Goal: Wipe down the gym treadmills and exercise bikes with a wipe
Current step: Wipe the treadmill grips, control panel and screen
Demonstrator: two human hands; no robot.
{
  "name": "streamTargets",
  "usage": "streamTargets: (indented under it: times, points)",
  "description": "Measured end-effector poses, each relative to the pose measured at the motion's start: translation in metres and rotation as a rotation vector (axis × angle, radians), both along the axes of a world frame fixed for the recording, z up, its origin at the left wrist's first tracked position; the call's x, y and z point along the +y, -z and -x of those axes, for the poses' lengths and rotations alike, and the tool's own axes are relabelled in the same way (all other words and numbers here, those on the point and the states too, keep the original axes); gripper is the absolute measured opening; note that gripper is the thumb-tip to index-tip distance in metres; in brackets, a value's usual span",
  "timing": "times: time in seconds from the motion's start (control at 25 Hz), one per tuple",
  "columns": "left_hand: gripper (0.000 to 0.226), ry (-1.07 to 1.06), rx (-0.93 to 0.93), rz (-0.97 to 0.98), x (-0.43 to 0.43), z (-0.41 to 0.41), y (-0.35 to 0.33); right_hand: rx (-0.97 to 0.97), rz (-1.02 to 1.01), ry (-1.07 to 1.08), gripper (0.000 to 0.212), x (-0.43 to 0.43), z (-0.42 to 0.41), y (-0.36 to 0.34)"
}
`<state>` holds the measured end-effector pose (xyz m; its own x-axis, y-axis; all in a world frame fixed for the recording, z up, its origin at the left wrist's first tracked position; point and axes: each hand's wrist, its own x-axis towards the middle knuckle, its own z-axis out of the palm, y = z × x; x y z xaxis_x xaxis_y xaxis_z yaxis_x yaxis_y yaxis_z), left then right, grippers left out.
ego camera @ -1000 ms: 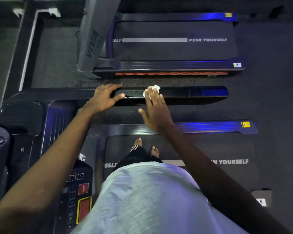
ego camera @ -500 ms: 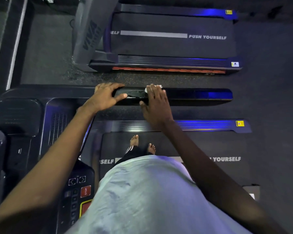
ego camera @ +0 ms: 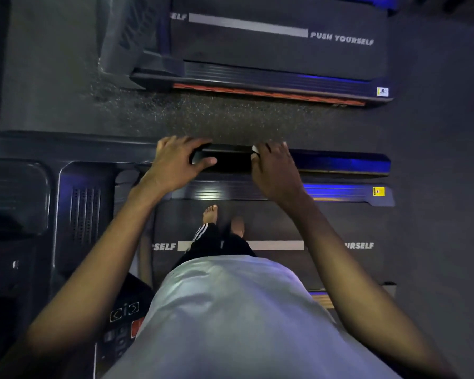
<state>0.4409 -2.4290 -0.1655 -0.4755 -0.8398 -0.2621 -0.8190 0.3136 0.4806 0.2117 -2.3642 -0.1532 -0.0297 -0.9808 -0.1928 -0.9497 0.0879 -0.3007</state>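
Observation:
I stand barefoot on a dark treadmill belt (ego camera: 279, 220) marked with white lettering. Its black side handrail (ego camera: 340, 161) runs left to right in front of me. My left hand (ego camera: 175, 162) grips the rail's left part, fingers over the far edge and thumb on the near side. My right hand (ego camera: 277, 168) curls over the rail a little to the right, pressing a white wipe (ego camera: 255, 149) onto it. Only a small corner of the wipe shows by my fingers.
A second treadmill (ego camera: 271, 56) with "PUSH YOURSELF" on its belt lies beyond a strip of speckled floor (ego camera: 203, 116). My treadmill's console (ego camera: 66, 209) fills the left, with a button panel (ego camera: 121, 324) low down. Dark floor (ego camera: 443, 187) extends to the right.
My right hand went from lying flat on the wipe to curling over the rail, hiding most of the wipe. The view tilted closer to the rail. My left hand kept its grip.

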Motion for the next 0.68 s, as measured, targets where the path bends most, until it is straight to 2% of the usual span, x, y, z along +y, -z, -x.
streamTargets:
  times: [0.12, 0.28, 0.36, 0.68]
  points:
    - [0.071, 0.022, -0.017, 0.0, -0.001, -0.003, 0.006, -0.03, -0.051, -0.054, 0.038, -0.012, 0.022, -0.004]
    - [0.072, 0.036, -0.007, -0.014, -0.001, -0.006, 0.008, -0.004, -0.218, 0.102, 0.032, -0.022, 0.043, -0.026]
    - [0.071, 0.038, -0.01, -0.018, -0.002, -0.006, 0.008, 0.007, -0.289, 0.11, 0.031, -0.028, 0.035, -0.031]
    - [0.067, 0.027, 0.0, -0.004, 0.0, -0.006, 0.006, -0.216, -0.393, 0.035, 0.034, -0.051, -0.001, -0.026]
